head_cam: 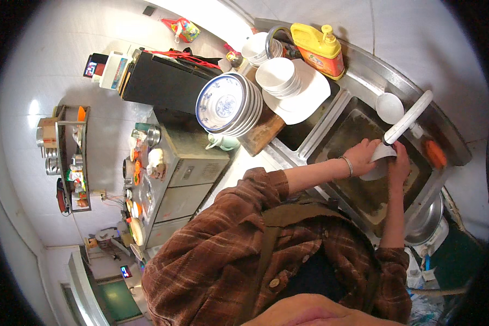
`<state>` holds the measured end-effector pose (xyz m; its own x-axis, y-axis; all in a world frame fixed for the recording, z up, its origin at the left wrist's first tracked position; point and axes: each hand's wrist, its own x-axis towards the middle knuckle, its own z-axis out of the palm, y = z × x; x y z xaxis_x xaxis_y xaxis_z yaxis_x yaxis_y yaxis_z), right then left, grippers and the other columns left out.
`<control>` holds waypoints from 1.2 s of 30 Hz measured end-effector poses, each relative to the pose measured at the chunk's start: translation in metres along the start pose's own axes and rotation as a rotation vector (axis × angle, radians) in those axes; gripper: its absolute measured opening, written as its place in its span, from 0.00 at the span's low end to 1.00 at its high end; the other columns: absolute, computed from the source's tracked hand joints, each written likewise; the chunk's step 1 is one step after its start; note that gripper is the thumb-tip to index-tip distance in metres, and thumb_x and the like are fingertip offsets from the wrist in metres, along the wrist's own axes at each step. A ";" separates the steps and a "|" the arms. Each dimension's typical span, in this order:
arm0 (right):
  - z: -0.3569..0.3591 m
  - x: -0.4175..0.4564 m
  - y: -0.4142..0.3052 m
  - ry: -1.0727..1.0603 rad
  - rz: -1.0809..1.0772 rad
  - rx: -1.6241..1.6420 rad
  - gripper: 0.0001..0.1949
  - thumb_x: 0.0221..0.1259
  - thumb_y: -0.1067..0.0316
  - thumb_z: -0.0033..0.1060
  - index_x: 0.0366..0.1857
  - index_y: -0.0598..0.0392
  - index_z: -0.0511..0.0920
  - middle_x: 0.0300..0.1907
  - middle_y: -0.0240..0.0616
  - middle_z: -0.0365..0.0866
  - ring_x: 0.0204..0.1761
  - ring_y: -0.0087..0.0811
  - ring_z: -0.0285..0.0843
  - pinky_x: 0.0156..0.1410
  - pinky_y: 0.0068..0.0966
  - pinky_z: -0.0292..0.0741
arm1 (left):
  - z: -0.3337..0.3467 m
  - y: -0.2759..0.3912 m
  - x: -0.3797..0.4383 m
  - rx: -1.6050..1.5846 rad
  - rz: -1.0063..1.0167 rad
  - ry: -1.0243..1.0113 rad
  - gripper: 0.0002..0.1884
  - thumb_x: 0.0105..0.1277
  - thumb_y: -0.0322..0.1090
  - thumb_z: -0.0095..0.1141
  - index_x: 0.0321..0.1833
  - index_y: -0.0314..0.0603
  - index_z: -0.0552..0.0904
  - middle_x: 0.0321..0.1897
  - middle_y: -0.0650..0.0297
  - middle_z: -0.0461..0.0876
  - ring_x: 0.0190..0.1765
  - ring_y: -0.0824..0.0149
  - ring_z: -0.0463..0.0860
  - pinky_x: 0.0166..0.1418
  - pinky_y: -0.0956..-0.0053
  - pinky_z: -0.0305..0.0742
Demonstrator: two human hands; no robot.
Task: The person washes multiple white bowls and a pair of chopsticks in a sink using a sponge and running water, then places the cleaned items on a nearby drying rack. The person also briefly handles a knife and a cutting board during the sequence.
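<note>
Both my hands are over a stainless steel sink basin [350, 118], just under the spout of a white faucet [409, 114]. My left hand [362, 157], with a bracelet at the wrist, grips one side of a white bowl [382, 153]. The opposite side of this tilted bowl is held by my right hand [399, 167]. Below them a pale round shape shows in the basin, partly covered by my hands; I cannot tell whether it is part of the bowl. Another white bowl [389, 108] rests on the sink's back ledge beside the faucet.
Left of the basin stand stacked blue-patterned bowls [222, 104] on a wooden board [265, 134], and small white bowls [277, 75] on a white plate [320, 91]. A yellow pump jug [318, 49] is behind. An orange cloth or sponge [435, 153] lies right. A metal basin [426, 224] sits below.
</note>
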<state>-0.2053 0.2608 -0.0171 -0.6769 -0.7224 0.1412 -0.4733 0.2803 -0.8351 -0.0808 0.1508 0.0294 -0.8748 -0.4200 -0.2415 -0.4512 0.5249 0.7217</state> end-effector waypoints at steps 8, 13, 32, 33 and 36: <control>0.051 -0.032 0.038 0.084 0.878 1.127 0.14 0.56 0.63 0.55 0.46 0.50 0.72 0.41 0.30 0.76 0.41 0.28 0.74 0.41 0.24 0.71 | -0.020 0.027 0.008 -0.153 0.266 0.278 0.28 0.50 0.22 0.50 0.57 0.43 0.65 0.49 0.51 0.67 0.50 0.47 0.71 0.55 0.64 0.68; 0.044 -0.054 -0.002 -0.117 0.961 1.364 0.17 0.55 0.55 0.58 0.46 0.49 0.73 0.40 0.30 0.76 0.37 0.26 0.74 0.35 0.23 0.73 | -0.028 0.025 0.009 -0.142 0.291 0.248 0.25 0.50 0.21 0.49 0.55 0.43 0.69 0.47 0.51 0.71 0.52 0.48 0.70 0.56 0.64 0.67; 0.026 -0.040 0.000 -0.011 0.871 1.356 0.20 0.62 0.51 0.45 0.52 0.51 0.70 0.49 0.34 0.75 0.50 0.31 0.74 0.53 0.32 0.72 | 0.039 -0.048 -0.021 -1.188 -0.486 0.129 0.20 0.61 0.38 0.52 0.55 0.39 0.71 0.45 0.58 0.78 0.48 0.63 0.78 0.45 0.68 0.75; 0.021 -0.040 -0.005 -0.047 0.890 1.351 0.20 0.63 0.51 0.44 0.52 0.51 0.70 0.49 0.34 0.75 0.49 0.31 0.74 0.53 0.32 0.72 | 0.032 -0.047 -0.022 -1.152 -0.494 0.095 0.19 0.61 0.38 0.52 0.54 0.39 0.71 0.44 0.58 0.78 0.46 0.63 0.78 0.45 0.68 0.75; 0.009 -0.047 0.002 -0.064 0.948 1.405 0.19 0.62 0.53 0.45 0.52 0.51 0.70 0.49 0.35 0.75 0.48 0.31 0.75 0.54 0.32 0.72 | 0.022 -0.051 -0.020 -1.092 -0.500 0.007 0.19 0.61 0.39 0.52 0.53 0.39 0.73 0.42 0.60 0.79 0.43 0.64 0.80 0.45 0.69 0.75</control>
<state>-0.1690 0.2898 -0.0304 -0.3690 -0.6746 -0.6394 0.9075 -0.1131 -0.4045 -0.0440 0.1487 -0.0174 -0.6432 -0.4037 -0.6506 -0.3499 -0.6008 0.7187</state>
